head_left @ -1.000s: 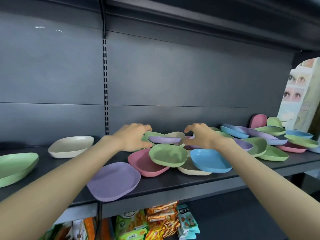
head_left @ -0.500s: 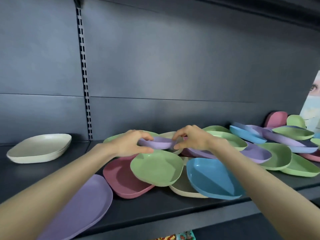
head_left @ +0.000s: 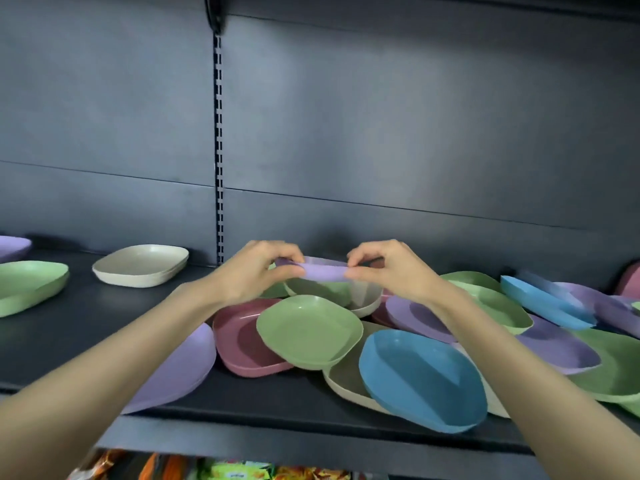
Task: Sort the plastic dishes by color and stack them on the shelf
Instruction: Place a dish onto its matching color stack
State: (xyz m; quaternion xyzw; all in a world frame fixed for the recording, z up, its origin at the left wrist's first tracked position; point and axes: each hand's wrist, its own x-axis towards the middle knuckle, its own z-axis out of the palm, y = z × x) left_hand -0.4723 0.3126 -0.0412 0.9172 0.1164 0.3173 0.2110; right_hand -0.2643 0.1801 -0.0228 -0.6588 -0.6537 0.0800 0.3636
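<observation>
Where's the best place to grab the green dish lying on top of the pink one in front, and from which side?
The green dish lies uppermost, tilted, propped on the pink dish and a beige dish, nothing on it. Its near rim looks clear of the shelf, so pinch there from the front, thumb inside, fingers underneath.

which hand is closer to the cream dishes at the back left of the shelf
Left. The left hand pinches the left end of the lifted purple dish, right of the cream dishes; the right hand pinches its other end, farther right.
</observation>
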